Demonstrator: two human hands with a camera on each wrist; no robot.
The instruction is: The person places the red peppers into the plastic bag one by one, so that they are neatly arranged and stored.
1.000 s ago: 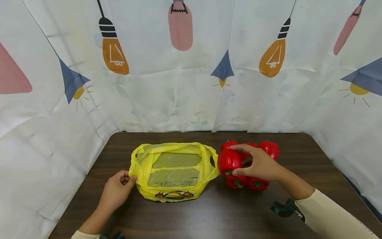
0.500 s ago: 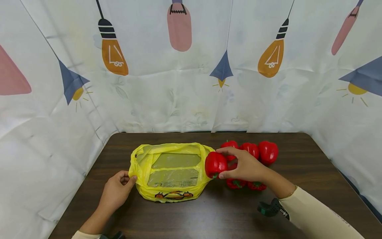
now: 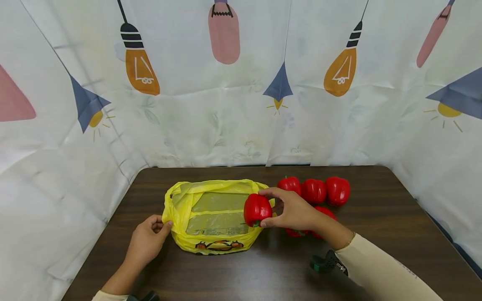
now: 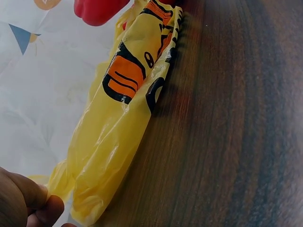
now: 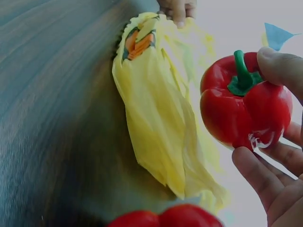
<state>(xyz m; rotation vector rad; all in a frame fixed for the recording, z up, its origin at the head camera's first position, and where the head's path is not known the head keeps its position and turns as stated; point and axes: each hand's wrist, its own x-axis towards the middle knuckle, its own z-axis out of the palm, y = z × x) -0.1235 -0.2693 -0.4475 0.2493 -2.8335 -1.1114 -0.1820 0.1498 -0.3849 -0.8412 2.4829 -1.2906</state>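
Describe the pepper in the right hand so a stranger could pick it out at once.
On the dark wooden table lies a yellow plastic bag, its left edge pinched by the left hand. The held red pepper hangs over its right end in the right hand, unlike the other peppers resting behind.

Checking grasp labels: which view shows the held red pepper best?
Right wrist. The held red pepper fills the frame, green stem and the right hand gripping it plainly visible. The head view shows it small, above the yellow bag. The left wrist view catches only a red sliver at the top edge.
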